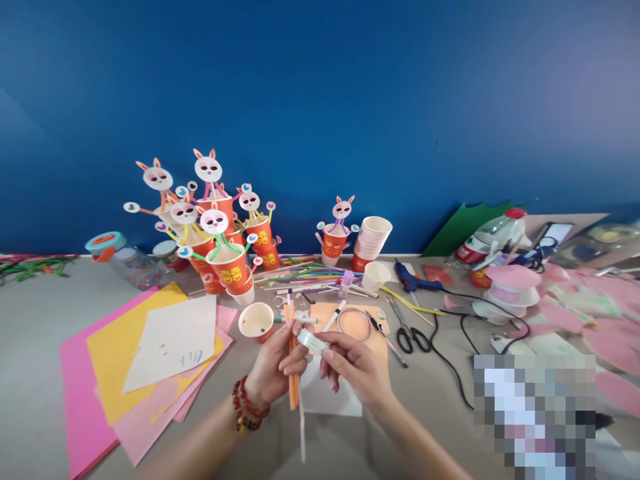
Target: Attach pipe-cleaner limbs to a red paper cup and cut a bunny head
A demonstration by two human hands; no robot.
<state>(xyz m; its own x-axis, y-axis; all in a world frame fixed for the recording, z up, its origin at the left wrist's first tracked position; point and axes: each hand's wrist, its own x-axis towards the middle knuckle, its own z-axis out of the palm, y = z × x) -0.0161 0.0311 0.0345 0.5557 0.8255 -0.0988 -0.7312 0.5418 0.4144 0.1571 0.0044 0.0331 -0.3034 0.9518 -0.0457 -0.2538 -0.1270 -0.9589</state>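
Observation:
My left hand (273, 363) is closed around a bundle of narrow orange strips (293, 390), held upright over the table. A thin white strip (302, 433) hangs below that hand. Between both hands is a small, pale, translucent piece (313, 342) that looks like clear tape; its exact kind is hard to make out. The fingertips of my right hand (363, 370) pinch its right end, while my left fingers touch the other end. Under the hands lie a white sheet (330, 393) and an orange sheet (377, 347). An open paper cup (256, 321) stands just beyond my left hand.
Paper cups with rabbit figures (233, 270) stand at the back left. Colored paper sheets (80, 387) lie left. Right of the hands are black scissors (413, 337), a blue glue gun (417, 280) with a cable, and pink paper pieces (615, 340). Stacked cups (373, 240) stand behind.

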